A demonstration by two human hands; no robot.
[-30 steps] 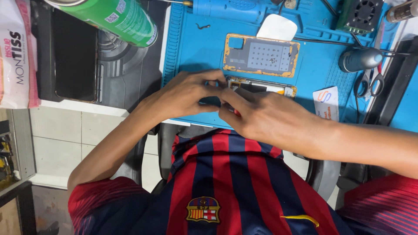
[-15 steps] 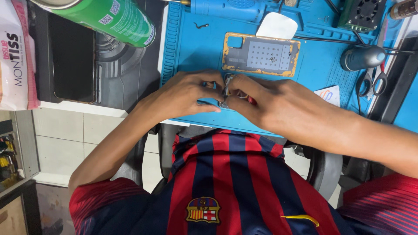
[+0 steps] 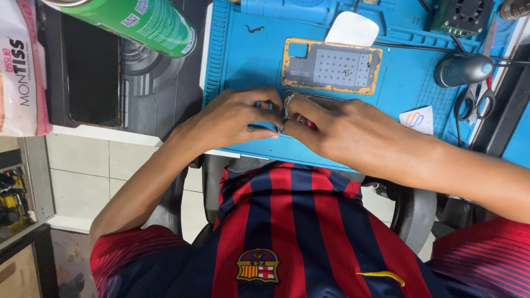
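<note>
**Head view: both hands pinched on a small part at the mat's near edge**

We see the left hand (image 3: 232, 118) and right hand (image 3: 345, 135) meeting fingertip to fingertip over the blue mat (image 3: 248, 60). Between them sits a small metal part (image 3: 286, 110), thin and upright, clamped from both sides. Left fingers curl in from the left, right fingers close in from the right; the hands touch or nearly touch at the part. What else lies under the fingers we cannot tell, they cover it.

The part sits at the near edge of the mat, just in front of a yellow-rimmed phone frame (image 3: 331, 66) lying flat on the mat. A white pick (image 3: 353, 28) lies just behind the frame, touching or overlapping its far edge.

Around it:
- Green can (image 3: 138, 19) lying tilted at far left, over the dark worktop (image 3: 154, 94).
- Black phone (image 3: 91, 77), screen dark, flat, left of the mat.
- White and pink tissue pack (image 3: 19, 66) at the left edge.
- Grey mouse-shaped tool (image 3: 462, 69) right of the frame, cable running off it.
- Scissors (image 3: 477, 102) just beside that tool, near side.
- Small white card (image 3: 417, 118) on the mat near the right forearm.
- Small fan (image 3: 462, 14) at the far right corner.
</note>
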